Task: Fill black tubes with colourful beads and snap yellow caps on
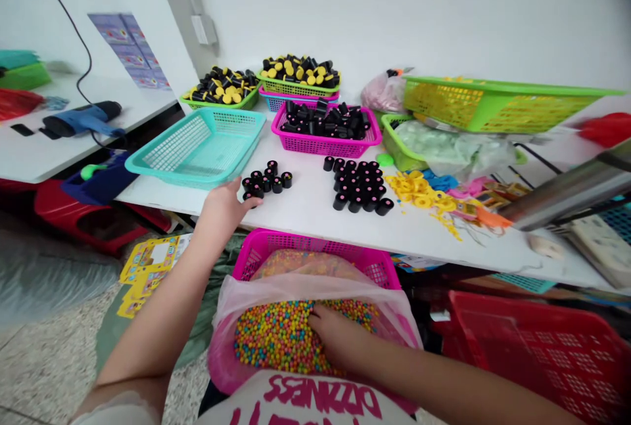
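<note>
My left hand reaches to the white table's front edge and touches a small cluster of black round caps; its fingers curl round one, partly hidden. My right hand rests palm down in a clear bag of small multicoloured beads. That bag sits in a pink basket on my lap. A larger group of black caps stands at the table's middle. An empty teal basket lies just beyond my left hand.
A pink basket of black caps and green baskets of yellow-topped caps stand at the back. Yellow rings lie to the right. A red crate sits at lower right, a blue heat gun on the left table.
</note>
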`<state>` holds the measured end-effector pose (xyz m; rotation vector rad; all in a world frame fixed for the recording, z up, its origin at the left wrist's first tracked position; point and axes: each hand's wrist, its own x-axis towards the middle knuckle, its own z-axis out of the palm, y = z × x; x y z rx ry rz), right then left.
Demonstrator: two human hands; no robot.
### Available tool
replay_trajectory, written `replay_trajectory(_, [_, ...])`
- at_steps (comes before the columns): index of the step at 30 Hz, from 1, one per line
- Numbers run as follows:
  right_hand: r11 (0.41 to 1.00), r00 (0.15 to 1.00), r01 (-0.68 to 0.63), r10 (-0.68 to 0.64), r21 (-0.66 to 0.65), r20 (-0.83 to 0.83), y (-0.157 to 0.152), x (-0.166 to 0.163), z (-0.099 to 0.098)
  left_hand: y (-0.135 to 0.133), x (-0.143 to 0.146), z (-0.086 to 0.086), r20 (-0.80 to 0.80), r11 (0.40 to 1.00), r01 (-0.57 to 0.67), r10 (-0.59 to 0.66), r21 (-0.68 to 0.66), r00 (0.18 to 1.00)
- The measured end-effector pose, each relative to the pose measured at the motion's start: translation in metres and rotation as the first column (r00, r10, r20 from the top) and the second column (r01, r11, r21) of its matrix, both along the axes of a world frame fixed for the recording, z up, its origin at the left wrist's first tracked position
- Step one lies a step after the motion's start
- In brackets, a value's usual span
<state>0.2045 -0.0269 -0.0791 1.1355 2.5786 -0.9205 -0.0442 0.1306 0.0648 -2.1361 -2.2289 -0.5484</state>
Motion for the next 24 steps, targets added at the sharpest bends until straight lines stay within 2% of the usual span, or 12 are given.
replay_trajectory(3, [0.999, 0.998, -0.019, 0.016, -0.044, -0.056, 0.005, 0.002, 0.002, 0.009, 0.034, 0.016, 0.072, 0.973, 0.187, -0.198, 0.136, 0.978])
replay_trajectory(5, [0.997, 0.997, -0.032, 0.027, -0.072, -0.072, 0.007, 0.002, 0.004, 0.031, 0.069, 0.017, 0.109, 0.929, 0.357, -0.367, 0.100, 0.924])
replay_trajectory(7, [0.996, 0.997, -0.034, 0.028, -0.078, -0.076, 0.009, 0.001, 0.005, 0.062, 0.106, 0.010, 0.117, 0.892, 0.453, -0.451, 0.015, 0.885])
replay_trajectory(11, [0.998, 0.995, -0.015, 0.009, -0.063, -0.095, 0.012, 0.001, 0.003, 0.121, 0.157, -0.017, 0.112, 0.895, 0.438, -0.427, -0.089, 0.897])
replay_trajectory(15, [0.999, 0.995, -0.002, -0.003, -0.050, -0.102, 0.016, 0.006, 0.004, 0.149, 0.161, -0.029, 0.136, 0.896, 0.429, -0.414, -0.117, 0.900])
replay_trajectory(18, [0.999, 0.993, 0.005, -0.011, -0.051, -0.118, 0.020, 0.010, 0.009, 0.146, 0.144, -0.023, 0.173, 0.886, 0.455, -0.436, -0.092, 0.883])
replay_trajectory(20, [0.996, 0.990, 0.022, -0.034, -0.084, -0.135, 0.022, 0.013, 0.013, 0.127, 0.127, -0.015, 0.209, 0.869, 0.490, -0.467, -0.071, 0.859])
replay_trajectory(22, [0.988, 0.983, 0.073, -0.095, -0.137, -0.156, 0.022, 0.015, 0.016, 0.092, 0.108, -0.005, 0.293, 0.825, 0.564, -0.532, -0.034, 0.795])
replay_trajectory(24, [0.970, 0.963, 0.142, -0.181, -0.195, -0.197, 0.021, 0.018, 0.019, 0.044, 0.087, 0.003, 0.456, 0.736, 0.676, -0.617, 0.044, 0.642])
